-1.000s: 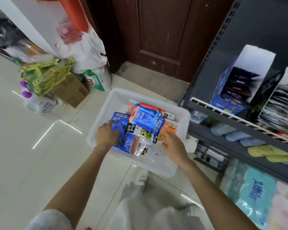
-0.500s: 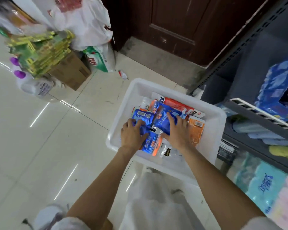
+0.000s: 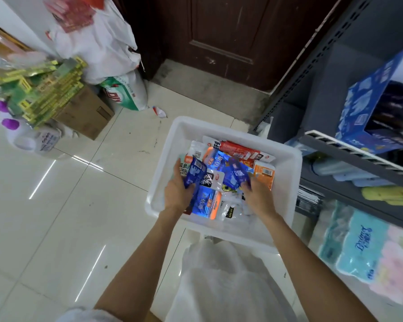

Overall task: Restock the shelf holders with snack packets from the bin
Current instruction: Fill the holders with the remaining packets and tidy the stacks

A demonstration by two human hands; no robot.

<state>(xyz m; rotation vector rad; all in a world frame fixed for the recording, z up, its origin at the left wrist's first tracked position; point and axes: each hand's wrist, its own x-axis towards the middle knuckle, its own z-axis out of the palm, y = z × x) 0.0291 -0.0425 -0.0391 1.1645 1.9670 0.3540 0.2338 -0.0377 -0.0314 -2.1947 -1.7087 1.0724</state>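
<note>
Down on the tiled floor [image 3: 63,205], a white plastic bin [image 3: 286,159] sits against the foot of a grey shelving unit [image 3: 330,73], and both hands are inside it. Motion blur smears the packets near the fingers, so their print is hard to read, and the fingertips of both hands are hidden behind what they hold. The left hand [image 3: 177,191] pinches a blue snack packet [image 3: 194,171] between thumb and fingers, the packet standing tilted above the pile near the bin's left wall. The right hand [image 3: 258,196] curls round a second blue packet [image 3: 238,173], lifted just over the middle of the pile. Under and between the two hands lie more packets: a blue-and-orange packet [image 3: 206,202] at the near side, a black-and-white packet [image 3: 211,180], an orange packet [image 3: 264,174] by the right wall, and a long red packet [image 3: 238,149] along the far wall. Clear wrappers near the bin's near right corner are too blurred to identify. On the shelf to the right, a blue cardboard display box [image 3: 363,105] holds dark packets; it is cut off by the frame edge. Pastel tissue packs [image 3: 363,247] fill the bottom shelf. At far left, a cardboard box [image 3: 84,112] carries green-and-yellow packs [image 3: 42,89].
</note>
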